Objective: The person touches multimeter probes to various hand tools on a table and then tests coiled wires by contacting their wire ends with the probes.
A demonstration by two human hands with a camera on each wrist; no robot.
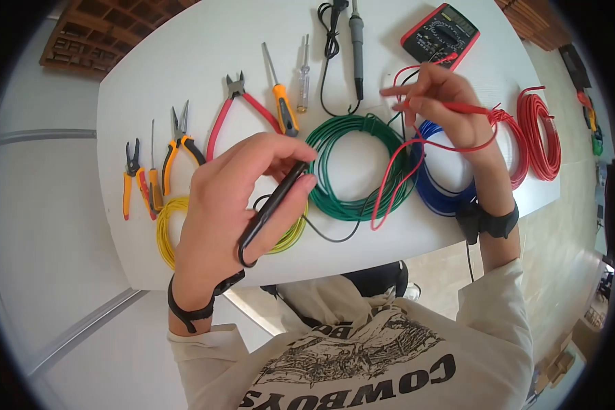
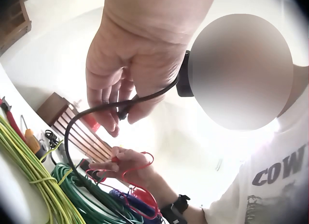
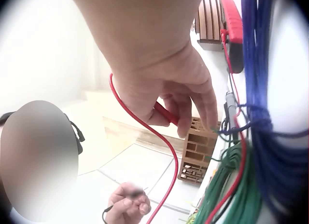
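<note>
Head view first: my left hand [image 1: 236, 205] has the black probe [image 1: 273, 205] pinched between thumb and fingers, held up above the yellow wire coil [image 1: 174, 236], so a good chunk of that coil is hidden behind my hand. My right hand [image 1: 441, 102] pinches the red probe [image 1: 458, 107] above the blue wire coil [image 1: 444, 184]; a couple of fingers stick out straight, the rest curl round it. The probe tips are hard to make out in either grip.

The red lead [image 1: 396, 174] and the black lead [image 1: 335, 236] loop down over the green wire coil [image 1: 355, 167] and run up to the multimeter [image 1: 441, 34], which sits right at the far edge of the surface [image 1: 205, 48]. The red wire coil [image 1: 540, 133] hangs close to the right edge.

Wrist views are mostly palm and blur. From the left wrist I can just see the black lead curving out below my fingers; from the right one, the red probe body tucked under my fingers.

The bare patch of surface is at far left, beyond the pliers [image 1: 178, 143] and side cutters [image 1: 242, 106]. The soldering iron [image 1: 356, 44] is cut off at the top of the frame.
</note>
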